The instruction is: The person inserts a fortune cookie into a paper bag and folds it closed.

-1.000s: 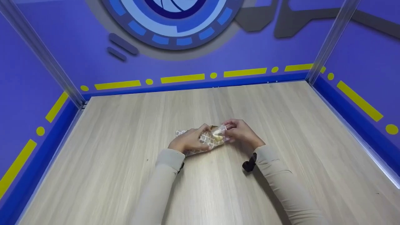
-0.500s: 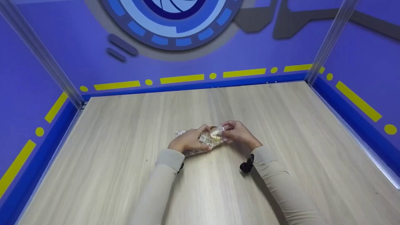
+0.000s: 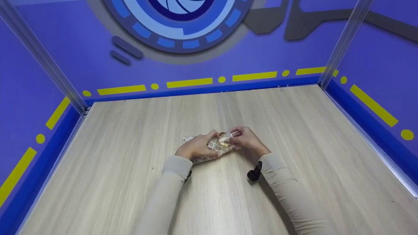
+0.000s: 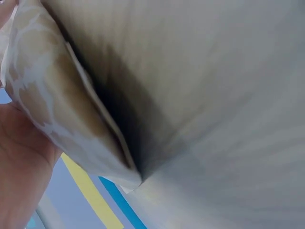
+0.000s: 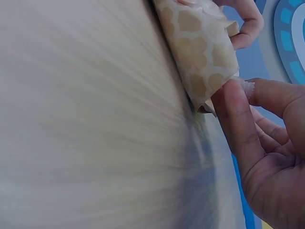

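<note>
Pouch (image 3: 214, 144) in brown-and-white giraffe print sits near the middle of the worktop (image 3: 130, 140), the left hand (image 3: 198, 146) curled round it; the right hand (image 3: 247, 139) pinches a clear, serrated-edged wrapper (image 5: 249, 88) at the pouch's open right end.

Both arms (image 3: 294, 192) forward, fingers (image 5: 242, 126) bent

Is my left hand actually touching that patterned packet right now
Touching. The head view shows it plainly: the left hand lies across the patterned packet, fingers and thumb curled around it.
</note>
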The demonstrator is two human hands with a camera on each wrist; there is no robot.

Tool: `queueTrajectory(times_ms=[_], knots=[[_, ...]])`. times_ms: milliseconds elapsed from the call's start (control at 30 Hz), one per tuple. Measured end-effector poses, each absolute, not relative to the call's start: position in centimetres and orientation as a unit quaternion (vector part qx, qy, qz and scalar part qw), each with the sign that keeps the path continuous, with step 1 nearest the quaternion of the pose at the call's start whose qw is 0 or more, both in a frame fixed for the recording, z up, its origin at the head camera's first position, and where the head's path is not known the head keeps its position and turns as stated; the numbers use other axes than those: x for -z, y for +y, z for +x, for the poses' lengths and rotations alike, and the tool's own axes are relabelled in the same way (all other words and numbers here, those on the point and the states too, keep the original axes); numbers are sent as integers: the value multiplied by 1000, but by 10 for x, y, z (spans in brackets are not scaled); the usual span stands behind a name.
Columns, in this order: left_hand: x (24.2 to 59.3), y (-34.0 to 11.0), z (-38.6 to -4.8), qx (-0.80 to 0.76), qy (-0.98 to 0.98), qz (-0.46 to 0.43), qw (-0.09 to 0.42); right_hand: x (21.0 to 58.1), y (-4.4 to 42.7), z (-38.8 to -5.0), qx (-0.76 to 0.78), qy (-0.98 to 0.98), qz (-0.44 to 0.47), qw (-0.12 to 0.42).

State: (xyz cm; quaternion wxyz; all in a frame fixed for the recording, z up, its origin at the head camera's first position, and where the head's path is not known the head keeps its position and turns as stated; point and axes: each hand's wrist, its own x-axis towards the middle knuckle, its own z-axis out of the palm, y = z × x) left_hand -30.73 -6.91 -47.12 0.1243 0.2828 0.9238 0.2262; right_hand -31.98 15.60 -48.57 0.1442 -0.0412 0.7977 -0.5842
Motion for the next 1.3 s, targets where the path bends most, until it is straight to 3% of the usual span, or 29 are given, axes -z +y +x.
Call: queueTrajectory(times_ms=[833, 1300], knots=[[468, -68, -307, -238, 922, 271, 141, 490, 157, -319, 615, 770, -60, 158], [469, -68, -307, -241, 919, 281, 137, 490, 149, -320, 605, 779, -28, 160]])
